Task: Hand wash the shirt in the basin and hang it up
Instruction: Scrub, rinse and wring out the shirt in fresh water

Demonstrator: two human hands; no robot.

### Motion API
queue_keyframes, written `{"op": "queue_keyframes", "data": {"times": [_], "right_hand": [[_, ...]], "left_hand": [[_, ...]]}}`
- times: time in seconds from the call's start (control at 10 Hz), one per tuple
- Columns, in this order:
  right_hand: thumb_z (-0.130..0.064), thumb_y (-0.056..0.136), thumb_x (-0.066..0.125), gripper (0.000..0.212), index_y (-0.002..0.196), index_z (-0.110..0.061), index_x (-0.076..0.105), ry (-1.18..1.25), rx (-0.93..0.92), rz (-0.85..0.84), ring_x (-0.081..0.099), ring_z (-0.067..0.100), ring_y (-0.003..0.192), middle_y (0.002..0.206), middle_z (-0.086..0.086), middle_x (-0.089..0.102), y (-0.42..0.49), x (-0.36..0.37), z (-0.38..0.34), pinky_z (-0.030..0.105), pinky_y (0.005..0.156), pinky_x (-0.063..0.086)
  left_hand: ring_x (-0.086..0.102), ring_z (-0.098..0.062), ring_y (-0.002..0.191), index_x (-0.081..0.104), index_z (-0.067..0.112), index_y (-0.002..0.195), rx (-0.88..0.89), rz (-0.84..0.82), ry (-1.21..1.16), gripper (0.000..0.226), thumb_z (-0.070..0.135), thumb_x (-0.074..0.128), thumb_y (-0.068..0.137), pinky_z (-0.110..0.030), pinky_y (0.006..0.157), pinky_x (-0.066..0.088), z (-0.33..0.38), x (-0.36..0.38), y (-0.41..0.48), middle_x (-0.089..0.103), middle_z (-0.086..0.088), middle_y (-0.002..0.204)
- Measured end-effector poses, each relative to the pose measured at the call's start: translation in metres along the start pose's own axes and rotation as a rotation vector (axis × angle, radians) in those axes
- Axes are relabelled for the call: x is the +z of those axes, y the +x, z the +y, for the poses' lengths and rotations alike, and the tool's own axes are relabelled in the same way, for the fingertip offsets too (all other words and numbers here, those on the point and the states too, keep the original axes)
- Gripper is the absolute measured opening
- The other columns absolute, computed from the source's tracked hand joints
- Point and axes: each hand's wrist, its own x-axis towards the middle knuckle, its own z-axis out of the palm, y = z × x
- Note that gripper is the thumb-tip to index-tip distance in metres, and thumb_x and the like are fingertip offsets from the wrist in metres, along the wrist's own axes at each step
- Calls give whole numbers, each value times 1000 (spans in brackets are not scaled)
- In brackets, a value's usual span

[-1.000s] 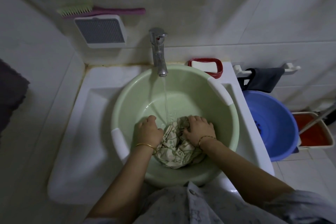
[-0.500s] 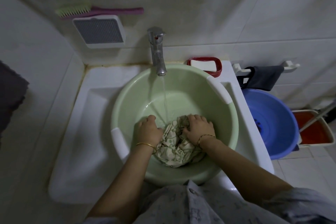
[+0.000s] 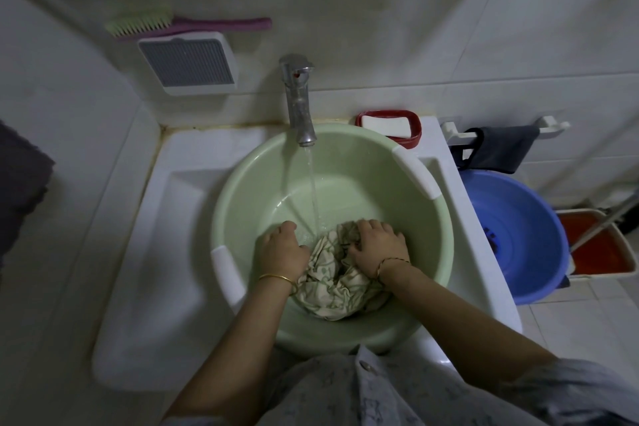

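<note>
We find the shirt (image 3: pixel 333 284) bunched between both hands in the basin (image 3: pixel 249 190); right hand (image 3: pixel 377 244) clutches it, left hand (image 3: pixel 281 249) curled alongside, grip unclear.

A single wide-angle camera sat on the person's head and looked forward and steeply down. It hung close above the green basin (image 3: pixel 249 204), which filled the middle of the frame. The left forearm (image 3: pixel 242 332) and right forearm (image 3: pixel 466 318) entered from the bottom edge. The tap (image 3: pixel 299 104) and tiled wall (image 3: pixel 415 45) curved across the top, and a blue tub (image 3: pixel 529 218) lay at the right edge.
</note>
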Motion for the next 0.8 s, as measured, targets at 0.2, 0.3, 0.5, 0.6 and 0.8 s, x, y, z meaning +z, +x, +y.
{"op": "queue_keyframes", "data": {"times": [0.2,0.3,0.5,0.6,0.8], "right_hand": [[-38,90,45,51,136,-17,37,-1,1,1,37,25,128,141,5,41,0,0,0,42,101,32],[-38,90,45,51,136,-17,38,1,2,3,37,25,128,141,5,41,0,0,0,43,101,33],[-38,91,45,52,137,-16,37,0,4,1,37,25,128,141,5,41,0,-1,0,43,101,32],[-38,91,45,52,137,-17,37,3,2,1,37,25,128,141,5,41,-1,-1,0,43,102,32],[-38,90,45,50,135,-17,39,3,2,5,38,25,127,140,5,42,0,-1,-1,42,100,33]], "left_hand": [[48,-30,121,51,11,128,9,0,4,50,22,57,80,-33,104,36,1,-1,-1,56,-13,128],[47,-31,122,50,11,129,2,-10,-4,51,22,57,80,-33,105,36,1,-1,-1,55,-13,130],[47,-31,122,51,12,129,0,-4,-2,50,23,58,80,-33,105,36,2,-2,-1,55,-12,130],[47,-31,122,50,13,129,-6,-10,1,51,23,57,80,-33,105,37,1,-1,-1,55,-11,130],[45,-32,123,49,14,130,-20,-21,3,51,23,56,80,-34,105,36,1,-1,-1,54,-11,131]]}}
